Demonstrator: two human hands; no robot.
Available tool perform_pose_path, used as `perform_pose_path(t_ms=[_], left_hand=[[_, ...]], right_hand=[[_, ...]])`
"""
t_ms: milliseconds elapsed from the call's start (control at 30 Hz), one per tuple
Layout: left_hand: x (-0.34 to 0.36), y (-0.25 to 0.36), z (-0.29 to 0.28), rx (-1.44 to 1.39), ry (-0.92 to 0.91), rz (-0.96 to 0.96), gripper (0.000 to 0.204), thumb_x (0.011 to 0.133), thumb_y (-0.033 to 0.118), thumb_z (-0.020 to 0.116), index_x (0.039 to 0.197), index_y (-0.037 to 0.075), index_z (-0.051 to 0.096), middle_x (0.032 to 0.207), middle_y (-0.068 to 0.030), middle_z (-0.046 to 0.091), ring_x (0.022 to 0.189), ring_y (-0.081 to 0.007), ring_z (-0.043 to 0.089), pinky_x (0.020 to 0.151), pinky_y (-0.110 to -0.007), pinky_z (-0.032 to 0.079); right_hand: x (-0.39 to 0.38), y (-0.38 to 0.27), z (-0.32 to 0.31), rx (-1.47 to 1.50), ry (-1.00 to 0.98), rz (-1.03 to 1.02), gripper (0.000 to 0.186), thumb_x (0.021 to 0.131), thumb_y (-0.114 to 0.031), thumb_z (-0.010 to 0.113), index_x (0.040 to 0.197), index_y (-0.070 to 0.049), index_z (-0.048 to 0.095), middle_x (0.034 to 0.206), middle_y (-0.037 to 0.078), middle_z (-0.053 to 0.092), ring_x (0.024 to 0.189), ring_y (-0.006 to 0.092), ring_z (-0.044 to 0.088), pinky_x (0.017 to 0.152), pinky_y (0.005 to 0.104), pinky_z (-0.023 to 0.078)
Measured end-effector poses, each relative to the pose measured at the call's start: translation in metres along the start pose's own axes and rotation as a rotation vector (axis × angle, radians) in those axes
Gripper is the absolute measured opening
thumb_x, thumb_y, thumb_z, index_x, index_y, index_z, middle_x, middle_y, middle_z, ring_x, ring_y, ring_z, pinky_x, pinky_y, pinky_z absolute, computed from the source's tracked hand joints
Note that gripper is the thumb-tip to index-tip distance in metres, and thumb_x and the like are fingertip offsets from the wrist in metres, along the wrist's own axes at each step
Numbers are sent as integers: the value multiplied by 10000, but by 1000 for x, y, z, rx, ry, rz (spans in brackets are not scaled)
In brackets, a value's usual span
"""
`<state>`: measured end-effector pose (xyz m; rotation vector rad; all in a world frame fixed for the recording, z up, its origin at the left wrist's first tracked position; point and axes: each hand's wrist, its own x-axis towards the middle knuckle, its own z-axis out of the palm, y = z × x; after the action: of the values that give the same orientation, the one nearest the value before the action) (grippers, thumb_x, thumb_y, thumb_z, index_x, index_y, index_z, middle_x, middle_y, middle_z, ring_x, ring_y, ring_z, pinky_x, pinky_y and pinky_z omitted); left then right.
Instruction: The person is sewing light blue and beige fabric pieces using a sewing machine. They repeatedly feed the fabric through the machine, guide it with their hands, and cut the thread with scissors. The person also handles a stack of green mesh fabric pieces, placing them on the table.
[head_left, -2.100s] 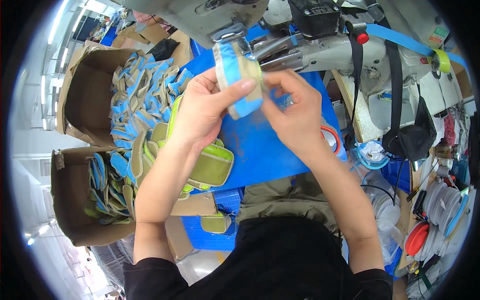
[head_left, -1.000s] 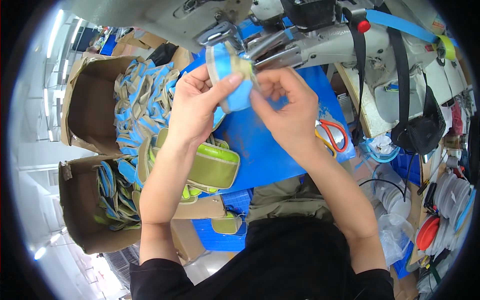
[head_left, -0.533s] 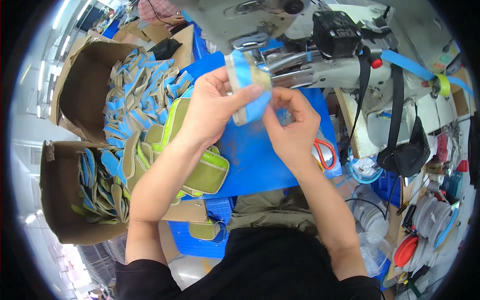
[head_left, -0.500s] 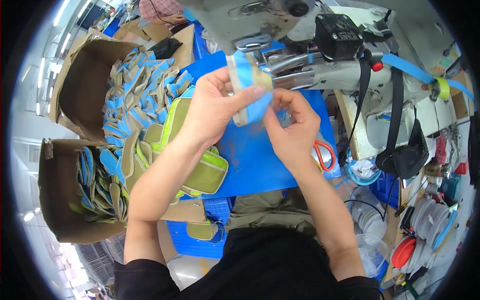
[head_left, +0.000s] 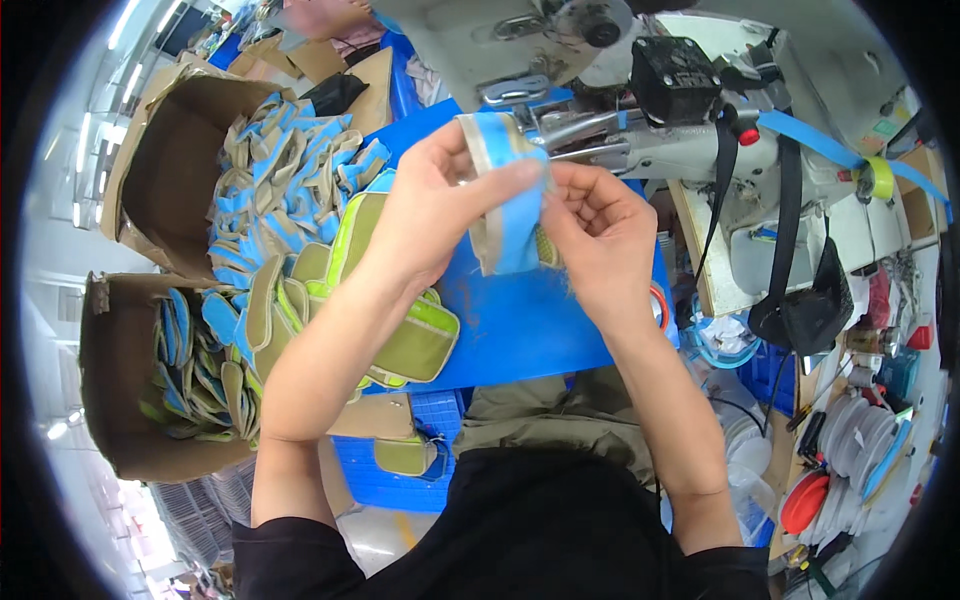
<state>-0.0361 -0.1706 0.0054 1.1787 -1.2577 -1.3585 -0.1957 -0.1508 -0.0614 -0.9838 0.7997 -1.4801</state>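
Note:
In front of the sewing machine [head_left: 690, 150] I hold up a curved fabric piece [head_left: 515, 230] with a light blue band and beige edges. My left hand [head_left: 430, 205] grips it from the left, thumb lying across the blue band. At its right edge, my right hand [head_left: 605, 230] pinches the cloth between thumb and curled fingers. A bit of olive mesh shows behind the piece near the right fingers. Beneath both hands lies the blue tabletop [head_left: 530, 335]. Olive fabric pieces with lime trim [head_left: 415, 345] are stacked beside my left forearm.
One cardboard box [head_left: 165, 150] at the left stands by a heap of blue and beige pieces [head_left: 290, 180]. A nearer box [head_left: 110, 370] holds more pieces. Red-handled scissors [head_left: 658, 308] lie partly behind my right wrist. A blue tape [head_left: 815, 138] runs at the machine's right.
The fabric piece has turned and dropped slightly, showing more of its blue band. My right hand has moved a little right, and its forearm now covers more of the scissors.

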Motion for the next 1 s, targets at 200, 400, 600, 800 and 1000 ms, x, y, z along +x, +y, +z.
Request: perform_pose_path(t_ms=[200,400,600,800,1000], left_hand=[[-7,-2,-4,9,-11,11,257,954,91,745,1189,8,678,1082,-83,760,940,-109,707,852,-286,569],[-10,2,-7,-344,-25,-270,250,1037,190,651,1224,23,651,1129,-77,739,973,-161,730,900,-337,603],[-11,-4,-3,-381,12,-314,229,1014,170,685,1194,30,668,1088,-63,741,956,-151,729,872,-326,611],[-10,-5,4,-232,13,-182,233,950,147,770,1142,38,696,1041,-50,748,920,-135,725,833,-299,603],[-6,-14,9,-208,45,-141,228,926,117,792,1117,38,693,1017,-57,747,875,-133,725,770,-301,608]], right_hand=[[-1,11,-6,-41,-44,-35,201,897,-48,761,1088,3,727,858,21,714,745,52,644,654,224,518],[-4,19,-13,-86,-57,-117,198,886,-56,754,1071,6,726,837,45,694,703,68,643,602,238,507],[-6,18,-12,-73,-62,-89,194,884,-48,748,1067,11,726,840,44,689,683,76,640,597,237,502],[-7,19,-13,-49,-77,-62,186,889,-18,732,1074,6,729,840,30,679,711,70,634,625,239,498],[-6,17,-16,-79,-82,-62,193,889,4,725,1082,10,732,866,34,665,729,76,628,643,243,503]])
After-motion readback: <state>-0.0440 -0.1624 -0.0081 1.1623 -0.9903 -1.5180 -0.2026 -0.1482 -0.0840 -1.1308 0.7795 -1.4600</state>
